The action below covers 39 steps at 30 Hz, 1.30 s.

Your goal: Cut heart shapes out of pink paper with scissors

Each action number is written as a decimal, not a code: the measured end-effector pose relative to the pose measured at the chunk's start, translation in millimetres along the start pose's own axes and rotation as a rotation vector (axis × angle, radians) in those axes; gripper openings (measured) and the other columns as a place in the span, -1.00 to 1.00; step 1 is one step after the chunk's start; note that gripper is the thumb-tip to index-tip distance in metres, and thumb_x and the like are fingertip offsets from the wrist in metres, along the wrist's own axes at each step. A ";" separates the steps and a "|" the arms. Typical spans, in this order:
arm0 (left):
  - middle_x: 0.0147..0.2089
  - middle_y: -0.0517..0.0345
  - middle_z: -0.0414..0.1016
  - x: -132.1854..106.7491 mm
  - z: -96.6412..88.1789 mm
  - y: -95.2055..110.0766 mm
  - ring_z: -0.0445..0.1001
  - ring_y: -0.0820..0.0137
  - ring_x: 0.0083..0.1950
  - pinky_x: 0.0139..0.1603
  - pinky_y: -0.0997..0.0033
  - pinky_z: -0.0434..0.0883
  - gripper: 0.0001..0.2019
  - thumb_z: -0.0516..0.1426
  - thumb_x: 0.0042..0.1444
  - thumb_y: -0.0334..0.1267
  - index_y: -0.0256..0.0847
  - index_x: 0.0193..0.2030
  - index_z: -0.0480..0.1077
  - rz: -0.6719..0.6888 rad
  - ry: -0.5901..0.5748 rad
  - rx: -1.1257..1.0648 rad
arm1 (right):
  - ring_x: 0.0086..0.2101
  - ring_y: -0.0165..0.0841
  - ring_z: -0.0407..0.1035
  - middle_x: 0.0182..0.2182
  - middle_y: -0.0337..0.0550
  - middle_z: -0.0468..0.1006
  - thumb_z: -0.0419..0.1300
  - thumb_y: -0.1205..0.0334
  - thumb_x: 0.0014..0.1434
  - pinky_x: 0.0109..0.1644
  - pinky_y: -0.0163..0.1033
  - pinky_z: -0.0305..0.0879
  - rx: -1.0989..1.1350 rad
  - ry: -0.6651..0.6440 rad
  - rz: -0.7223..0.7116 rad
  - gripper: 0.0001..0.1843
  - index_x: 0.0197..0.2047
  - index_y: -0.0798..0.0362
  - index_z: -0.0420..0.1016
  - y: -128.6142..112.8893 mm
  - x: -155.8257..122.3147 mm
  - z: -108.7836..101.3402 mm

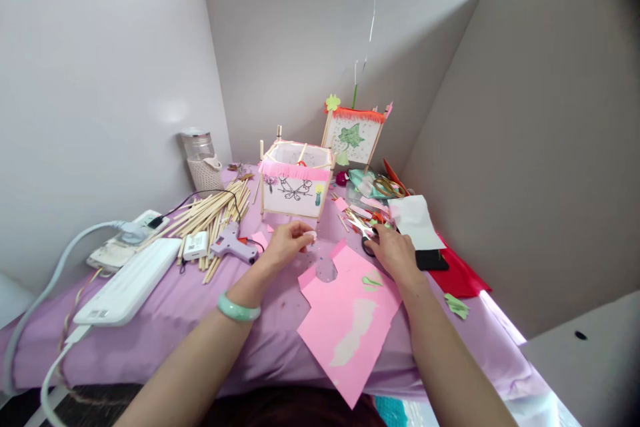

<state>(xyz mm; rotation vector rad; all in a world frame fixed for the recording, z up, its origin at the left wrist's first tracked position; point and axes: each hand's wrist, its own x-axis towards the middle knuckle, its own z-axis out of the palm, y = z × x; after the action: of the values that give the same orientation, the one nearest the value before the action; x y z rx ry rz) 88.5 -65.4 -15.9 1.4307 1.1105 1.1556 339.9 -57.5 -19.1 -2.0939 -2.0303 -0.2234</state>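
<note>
My left hand (289, 244) is curled in a pinch on a small pale piece I cannot make out, just in front of a paper lantern (295, 180) with pink fringe and a drawn bow. My right hand (394, 250) rests closed over scissors (364, 232) among paper scraps at the right. Between both hands lies a cut pink paper sheet (346, 320) that hangs over the table's front edge. A jade bangle (239, 309) is on my left wrist.
A lilac cloth (200, 320) covers the table. Left: a glue gun (234, 243), several wooden sticks (213, 213), a power strip (131, 281), cables, a jar (201, 159). Behind: a second lantern with a leaf (354, 135). Right: white paper (415, 220), red paper (463, 277). Grey partitions enclose the table.
</note>
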 end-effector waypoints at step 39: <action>-0.54 0.29 0.30 6.8 -16.6 -3.4 0.23 0.59 -0.61 -0.57 0.53 0.24 -0.76 0.27 -0.16 -0.21 -0.29 -0.37 0.38 -0.046 0.240 -0.334 | -0.47 -0.42 0.25 -0.49 -0.32 0.38 0.12 0.21 0.09 -0.39 -0.33 0.14 1.069 0.017 -0.185 -0.91 -0.33 0.03 0.36 -9.9 0.9 13.3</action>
<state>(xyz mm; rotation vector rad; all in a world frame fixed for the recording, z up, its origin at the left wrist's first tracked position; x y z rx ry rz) 72.8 -56.1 -16.8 1.0240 1.0461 1.4314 329.5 -53.0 -31.2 -1.2170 -1.7069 0.6688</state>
